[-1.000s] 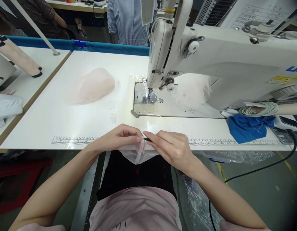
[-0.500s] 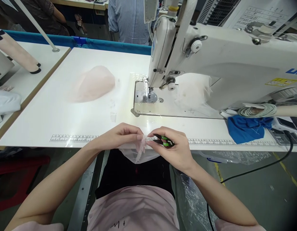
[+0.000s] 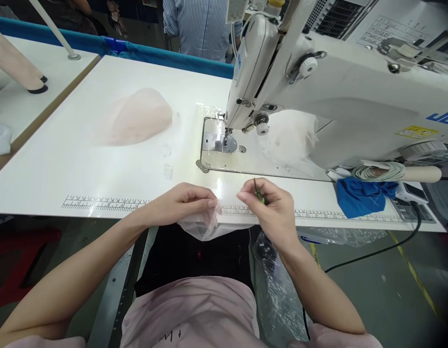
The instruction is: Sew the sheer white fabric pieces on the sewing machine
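Note:
Pinched in my left hand (image 3: 189, 204) is a piece of sheer whitish fabric (image 3: 209, 227), which hangs over the table's front edge above my lap. My right hand (image 3: 271, 205) is a little to the right, apart from the fabric. Its fingers are closed around small green and black thread snips (image 3: 259, 193), mostly hidden by the hand, with the dark tip pointing up and away from me. Both hands are over the printed ruler (image 3: 108, 204) along the front of the white table (image 3: 137, 169).
A sewing machine (image 3: 340, 92) stands behind my hands, with pale fabric (image 3: 289, 135) under its arm. A sheer pinkish piece (image 3: 142, 118) lies on the left. To the right are a blue cloth (image 3: 362, 195) and a cord coil (image 3: 378, 171). A person in a striped shirt (image 3: 202, 29) stands beyond.
My right hand has moved right, away from the fabric, and turned so the snips point upward. My left hand keeps its pinch on the fabric. The view has shifted slightly.

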